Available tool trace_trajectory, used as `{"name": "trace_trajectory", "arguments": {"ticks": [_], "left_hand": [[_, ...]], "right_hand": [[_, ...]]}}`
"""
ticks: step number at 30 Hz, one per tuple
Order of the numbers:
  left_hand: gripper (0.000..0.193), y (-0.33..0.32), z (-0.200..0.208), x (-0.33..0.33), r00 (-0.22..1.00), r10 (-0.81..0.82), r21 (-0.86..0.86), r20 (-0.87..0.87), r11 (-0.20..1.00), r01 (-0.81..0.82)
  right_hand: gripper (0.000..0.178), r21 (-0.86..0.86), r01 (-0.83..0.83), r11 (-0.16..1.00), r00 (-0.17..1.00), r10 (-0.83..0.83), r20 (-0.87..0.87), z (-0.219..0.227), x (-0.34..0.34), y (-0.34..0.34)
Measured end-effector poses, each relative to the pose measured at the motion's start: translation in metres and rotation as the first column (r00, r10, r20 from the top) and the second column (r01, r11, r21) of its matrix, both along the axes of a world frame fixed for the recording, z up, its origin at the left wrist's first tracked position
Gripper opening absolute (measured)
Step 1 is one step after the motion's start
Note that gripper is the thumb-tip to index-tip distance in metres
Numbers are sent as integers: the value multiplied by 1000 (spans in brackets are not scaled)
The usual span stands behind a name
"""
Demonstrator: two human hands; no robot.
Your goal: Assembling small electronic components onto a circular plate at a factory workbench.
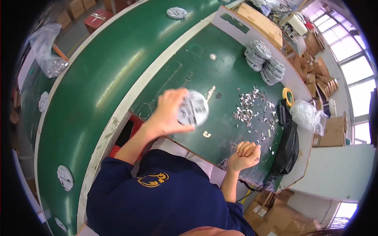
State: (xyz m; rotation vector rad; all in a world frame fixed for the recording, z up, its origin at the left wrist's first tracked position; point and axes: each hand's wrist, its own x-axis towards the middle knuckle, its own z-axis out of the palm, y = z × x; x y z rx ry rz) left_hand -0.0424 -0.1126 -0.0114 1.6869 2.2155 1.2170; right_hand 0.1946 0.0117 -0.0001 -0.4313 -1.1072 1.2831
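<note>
My left hand [162, 114] grips a round, light-grey plastic disc [195, 108] by its edge, above the green worktable [185, 63]. Dark slots and raised parts show on the disc's face, slightly blurred. At the table's front edge, my right hand [245, 156] is closed with its fingers curled in; what they hold, if anything, is hidden. Beyond that hand lies a scatter of small shiny metal pieces [252, 108]. Two stacks of similar grey discs, a farther stack [258, 55] and a nearer stack [272, 72], stand against the table's back right wall.
A green conveyor belt [118, 78] curves along the left, carrying several grey discs, one near its lower end [65, 177]. On the table's right side are a yellow tape roll [288, 96], a clear plastic bag [307, 115] and a black bag [286, 151]. Cardboard boxes [332, 129] stand beyond.
</note>
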Motion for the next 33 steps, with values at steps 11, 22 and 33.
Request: {"name": "trace_trajectory", "arguments": {"ticks": [11, 22, 33], "left_hand": [[57, 25, -4, -102, 605, 640, -135, -474, 626, -768], [55, 235, -51, -287, 688, 595, -70, -416, 733, -676], [24, 254, -86, -366, 853, 466, 84, -234, 884, -460]], "right_hand": [[44, -69, -72, 995, 993, 78, 89, -13, -9, 12], [40, 30, 59, 998, 978, -64, 197, -16, -4, 23], [12, 359, -18, 933, 361, -329, 873, 14, -1, 78]]}}
